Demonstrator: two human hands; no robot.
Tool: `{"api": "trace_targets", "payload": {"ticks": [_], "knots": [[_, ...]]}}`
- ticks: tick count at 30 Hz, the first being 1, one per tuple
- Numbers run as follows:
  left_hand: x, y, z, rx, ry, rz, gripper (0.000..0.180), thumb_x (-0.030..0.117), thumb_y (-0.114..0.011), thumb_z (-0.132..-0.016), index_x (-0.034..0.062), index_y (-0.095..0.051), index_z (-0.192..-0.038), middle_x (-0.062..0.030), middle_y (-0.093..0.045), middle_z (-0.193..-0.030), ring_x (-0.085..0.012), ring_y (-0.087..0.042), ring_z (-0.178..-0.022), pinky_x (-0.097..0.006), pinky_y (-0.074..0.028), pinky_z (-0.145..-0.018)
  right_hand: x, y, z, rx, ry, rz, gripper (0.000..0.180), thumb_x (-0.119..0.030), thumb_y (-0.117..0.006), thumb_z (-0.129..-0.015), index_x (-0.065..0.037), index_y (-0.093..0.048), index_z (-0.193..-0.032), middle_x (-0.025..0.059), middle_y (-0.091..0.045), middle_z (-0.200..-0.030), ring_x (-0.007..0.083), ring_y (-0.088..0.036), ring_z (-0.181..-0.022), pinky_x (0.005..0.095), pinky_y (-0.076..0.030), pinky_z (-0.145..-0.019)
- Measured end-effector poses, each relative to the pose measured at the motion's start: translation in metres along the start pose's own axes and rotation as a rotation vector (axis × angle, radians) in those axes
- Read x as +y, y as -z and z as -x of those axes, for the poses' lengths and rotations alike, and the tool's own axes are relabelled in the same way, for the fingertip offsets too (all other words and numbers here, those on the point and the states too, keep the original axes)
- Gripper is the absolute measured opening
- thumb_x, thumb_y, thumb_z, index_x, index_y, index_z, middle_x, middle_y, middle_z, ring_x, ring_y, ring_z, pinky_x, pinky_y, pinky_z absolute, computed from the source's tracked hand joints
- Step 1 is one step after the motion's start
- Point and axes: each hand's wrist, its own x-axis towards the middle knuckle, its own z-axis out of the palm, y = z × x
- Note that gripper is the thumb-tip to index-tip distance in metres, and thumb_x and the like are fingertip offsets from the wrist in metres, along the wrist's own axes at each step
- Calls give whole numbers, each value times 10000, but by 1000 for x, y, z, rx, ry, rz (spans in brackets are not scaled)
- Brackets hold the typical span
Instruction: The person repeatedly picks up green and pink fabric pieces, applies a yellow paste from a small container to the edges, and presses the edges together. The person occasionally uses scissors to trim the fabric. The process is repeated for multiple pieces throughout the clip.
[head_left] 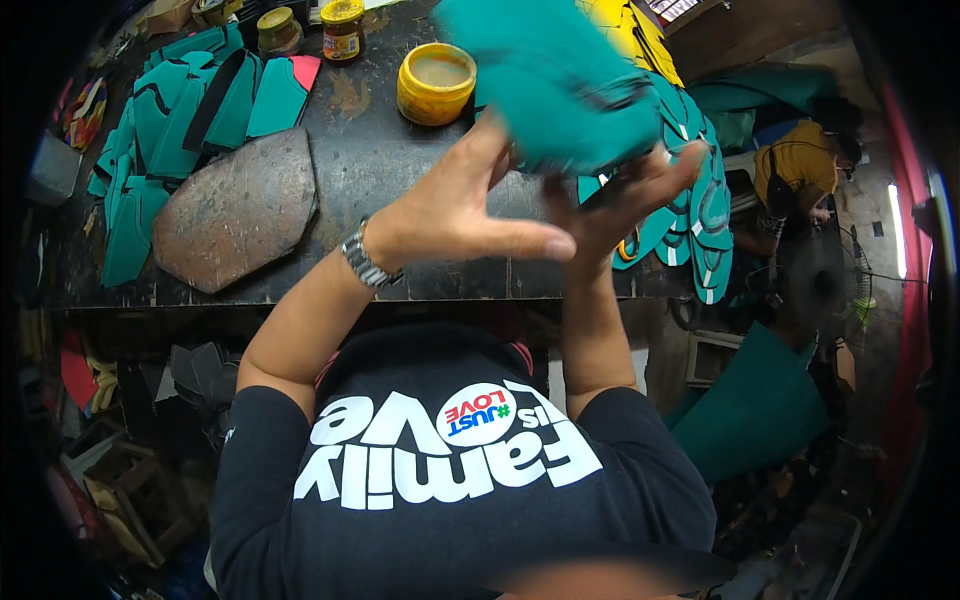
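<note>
Right hand [620, 205] fingers [668, 168] pinching the lower edge of a blurred teal piece [555, 80] held up over the dark tabletop [370, 170] — left hand [455, 205] fingers spread, touching its left side — yellow tub [435, 82] just left.

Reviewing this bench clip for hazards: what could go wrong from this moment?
1. The open yellow tub sits on the dark bench just beyond the raised teal piece; a swing of it might tip the tub.
2. The right hand grips the piece while the left hand is open beside it; it could slip.
</note>
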Motion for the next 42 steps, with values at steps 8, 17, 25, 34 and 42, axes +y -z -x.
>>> {"api": "trace_targets", "payload": {"ticks": [8,17,25,34,42], "knots": [[-22,2,33,57,388,-133,789,172,-776,-850,72,-358,-1511,-98,-366,-1518,-254,-460,-1367,-394,-343,-1150,133,15,-21,71,-442,394,1013,29,-609,-864,-34,131,-1552,218,-12,-1646,411,-123,-1507,487,-251,-1194],[5,22,92,143,583,52,461,79,-714,-898,36,-574,-1335,-106,-546,-1340,-184,-620,-1122,-309,-514,-971,124,9,0,-106,-519,651,1146,-194,-778,-801,-35,57,-1570,281,-183,-1604,439,-438,-1357,429,-413,-1092],[21,154,95,563,408,-744,371,155,-716,-903,-14,-652,-1227,-89,-689,-1150,-163,-643,-1059,-298,-502,-945,65,-30,-8,-302,-307,276,437,-318,-713,-908,-96,-641,-1279,147,-588,-1195,261,-536,-1048,380,-454,-916],[-33,239,80,608,1007,-1534,803,529,-797,-753,84,-549,-1374,-202,-587,-1295,-359,-575,-1203,-456,-496,-975,101,-122,-45,-615,132,686,478,-533,-456,-1000,-196,-792,-1054,173,-579,-1363,351,-404,-1364,565,-284,-1098],[-38,237,92,780,438,-1555,523,354,-858,-751,67,-675,-1148,-118,-718,-1040,-282,-700,-933,-380,-554,-824,92,-131,-62,-509,122,730,560,-597,-428,-988,-164,-761,-1113,162,-552,-1370,356,-363,-1395,672,-204,-1115]]}}
